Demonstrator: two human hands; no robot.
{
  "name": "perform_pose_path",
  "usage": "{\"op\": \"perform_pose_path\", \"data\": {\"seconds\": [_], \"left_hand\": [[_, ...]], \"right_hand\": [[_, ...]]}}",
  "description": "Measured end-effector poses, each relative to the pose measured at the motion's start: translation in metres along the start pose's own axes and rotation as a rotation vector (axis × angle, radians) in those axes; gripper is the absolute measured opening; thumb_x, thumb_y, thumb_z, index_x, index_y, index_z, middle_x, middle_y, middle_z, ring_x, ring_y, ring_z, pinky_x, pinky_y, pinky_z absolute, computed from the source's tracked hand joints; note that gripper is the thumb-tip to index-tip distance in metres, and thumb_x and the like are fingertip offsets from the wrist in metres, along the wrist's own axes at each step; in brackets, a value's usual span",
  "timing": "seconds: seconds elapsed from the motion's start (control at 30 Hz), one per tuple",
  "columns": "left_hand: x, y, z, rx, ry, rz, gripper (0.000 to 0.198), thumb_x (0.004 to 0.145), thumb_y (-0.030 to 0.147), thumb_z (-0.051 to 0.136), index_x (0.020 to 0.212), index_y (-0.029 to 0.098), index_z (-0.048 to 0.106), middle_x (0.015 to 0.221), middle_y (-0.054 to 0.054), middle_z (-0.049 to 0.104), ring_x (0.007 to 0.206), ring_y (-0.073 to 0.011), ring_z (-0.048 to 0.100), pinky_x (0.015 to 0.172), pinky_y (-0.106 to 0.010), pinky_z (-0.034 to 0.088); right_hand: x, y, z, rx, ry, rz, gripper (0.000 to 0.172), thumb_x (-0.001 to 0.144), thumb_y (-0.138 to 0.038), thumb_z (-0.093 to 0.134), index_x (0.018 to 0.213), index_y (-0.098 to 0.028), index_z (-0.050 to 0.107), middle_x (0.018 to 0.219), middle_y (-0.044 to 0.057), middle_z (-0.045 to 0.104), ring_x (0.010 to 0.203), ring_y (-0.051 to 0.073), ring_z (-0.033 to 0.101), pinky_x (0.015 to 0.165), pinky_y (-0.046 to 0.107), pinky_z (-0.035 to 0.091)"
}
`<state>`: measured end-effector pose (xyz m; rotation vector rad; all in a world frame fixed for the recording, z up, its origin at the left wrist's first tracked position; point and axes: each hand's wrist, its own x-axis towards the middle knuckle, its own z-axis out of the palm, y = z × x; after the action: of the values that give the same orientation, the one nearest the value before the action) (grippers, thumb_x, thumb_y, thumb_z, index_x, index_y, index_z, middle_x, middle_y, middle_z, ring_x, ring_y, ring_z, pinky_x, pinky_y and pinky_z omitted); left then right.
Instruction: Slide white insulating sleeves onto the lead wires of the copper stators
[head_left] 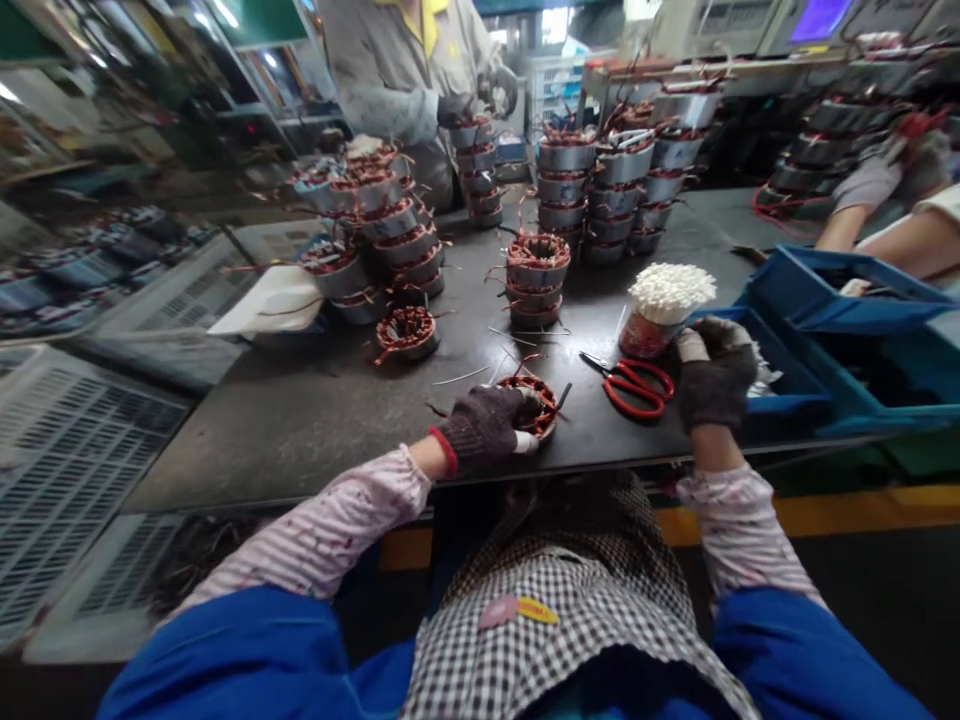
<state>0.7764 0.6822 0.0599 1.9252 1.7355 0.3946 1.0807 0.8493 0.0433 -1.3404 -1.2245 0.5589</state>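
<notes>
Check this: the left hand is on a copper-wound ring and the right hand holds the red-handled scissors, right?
No: in the head view the red-handled scissors lie on the table, not in the right hand; the left hand is on the ring.

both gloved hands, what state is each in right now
Left hand: closed on the nearest copper-wound ring.
Right hand: curled near the blue bin; cannot tell whether it holds anything.

Dim workshop light around us, a white tube (pixel 225 12) glaring at upper left, a violet screen (pixel 821 18) glowing at upper right, soft sheen on the dark bench (pixel 300 410); crates (pixel 82 500) at left stretched and smeared, copper-wound ring (pixel 546 405) mid-view clearer
</notes>
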Motion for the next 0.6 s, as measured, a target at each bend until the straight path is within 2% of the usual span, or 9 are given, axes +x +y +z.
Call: {"op": "perform_pose_path", "data": {"seconds": [0.07,0.17,0.27,0.33,0.4,0.47,0.5,0.53,0.6], "left_hand": [[-0.001,0.008,0.003,0.079,-0.021,-0.035,0.047,0.100,0.046,0.094,0.144,0.029,0.095,0.136,-0.007,0.096,0.126,-0.0354,0.091,0.108,-0.043,0.071],[-0.008,0.012,0.020,0.253,0.097,0.058,0.042,0.106,0.043,0.091,0.144,0.027,0.095,0.131,-0.011,0.096,0.123,-0.0391,0.091,0.111,-0.052,0.071],[-0.025,0.005,0.055,0.399,0.369,0.178,0.023,0.114,0.031,0.084,0.133,0.025,0.095,0.111,-0.011,0.096,0.106,-0.0343,0.092,0.117,-0.057,0.070],[-0.037,-0.008,0.080,0.439,0.577,0.231,0.020,0.116,0.023,0.080,0.131,0.025,0.093,0.106,-0.009,0.095,0.100,-0.0308,0.092,0.121,-0.056,0.070],[-0.046,-0.024,0.099,0.423,0.776,0.254,0.027,0.115,0.021,0.080,0.141,0.023,0.087,0.117,-0.011,0.096,0.109,-0.0317,0.093,0.125,-0.057,0.069],[-0.047,-0.043,0.104,0.392,0.924,0.273,0.043,0.113,0.028,0.084,0.155,0.019,0.080,0.138,-0.017,0.094,0.133,-0.0383,0.091,0.132,-0.065,0.065],[-0.045,-0.051,0.103,0.378,0.940,0.288,0.050,0.112,0.032,0.086,0.159,0.018,0.077,0.148,-0.020,0.091,0.145,-0.0419,0.086,0.137,-0.069,0.061],[-0.041,-0.058,0.099,0.364,0.906,0.312,0.053,0.111,0.035,0.086,0.161,0.019,0.077,0.154,-0.021,0.089,0.155,-0.0444,0.081,0.140,-0.073,0.058],[-0.032,-0.065,0.086,0.315,0.705,0.349,0.043,0.111,0.037,0.083,0.153,0.025,0.085,0.153,-0.015,0.091,0.161,-0.0436,0.077,0.145,-0.075,0.053]], "right_hand": [[0.021,-0.009,0.006,-0.225,-0.061,0.005,0.026,0.098,-0.026,0.082,0.123,-0.016,0.082,0.126,0.019,0.089,0.114,0.028,0.079,0.116,0.044,0.059],[0.033,-0.018,0.017,-0.435,-0.111,0.007,0.031,0.103,-0.031,0.081,0.128,-0.014,0.086,0.132,0.023,0.090,0.120,0.032,0.079,0.118,0.045,0.055],[0.030,-0.015,0.022,-0.432,-0.080,-0.023,0.034,0.108,-0.037,0.074,0.127,-0.012,0.088,0.134,0.026,0.091,0.125,0.035,0.080,0.119,0.046,0.055],[0.026,-0.007,0.021,-0.376,-0.060,-0.044,0.034,0.108,-0.039,0.070,0.121,-0.013,0.088,0.130,0.026,0.092,0.124,0.035,0.081,0.118,0.046,0.057],[0.025,0.000,0.019,-0.297,-0.056,-0.065,0.032,0.106,-0.041,0.070,0.115,-0.015,0.087,0.125,0.024,0.092,0.120,0.035,0.082,0.117,0.047,0.059],[0.028,0.004,0.018,-0.196,-0.047,-0.062,0.027,0.102,-0.041,0.072,0.108,-0.017,0.083,0.119,0.021,0.092,0.113,0.033,0.083,0.115,0.048,0.062],[0.030,0.004,0.017,-0.131,-0.033,-0.055,0.024,0.101,-0.041,0.072,0.106,-0.019,0.080,0.116,0.019,0.092,0.109,0.032,0.083,0.112,0.048,0.064],[0.030,0.003,0.015,-0.055,-0.010,-0.057,0.023,0.101,-0.042,0.072,0.105,-0.020,0.077,0.116,0.019,0.091,0.106,0.030,0.083,0.109,0.048,0.067],[0.024,0.000,0.009,0.092,0.036,-0.126,0.024,0.103,-0.045,0.071,0.110,-0.022,0.071,0.126,0.021,0.089,0.104,0.028,0.084,0.105,0.049,0.070]]}}
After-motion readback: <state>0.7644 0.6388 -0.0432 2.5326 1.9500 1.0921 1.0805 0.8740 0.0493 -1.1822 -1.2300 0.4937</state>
